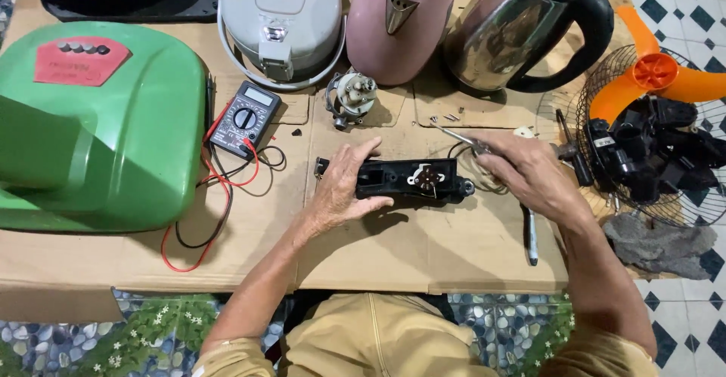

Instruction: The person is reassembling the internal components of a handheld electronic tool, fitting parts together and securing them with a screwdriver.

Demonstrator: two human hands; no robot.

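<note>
Left hand point(342, 188) on black housing point(408, 179); right hand point(525, 171) with pliers point(463, 139)

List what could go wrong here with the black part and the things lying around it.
1. The left hand alone steadies the black part on the cardboard; a push from the metal tool in the right hand might make it slide.
2. Small loose screws near the steel kettle could be knocked away.
3. The multimeter's red lead might snag the left forearm.

Black plastic housing point(408, 180) flat on cardboard, open side up.
</note>
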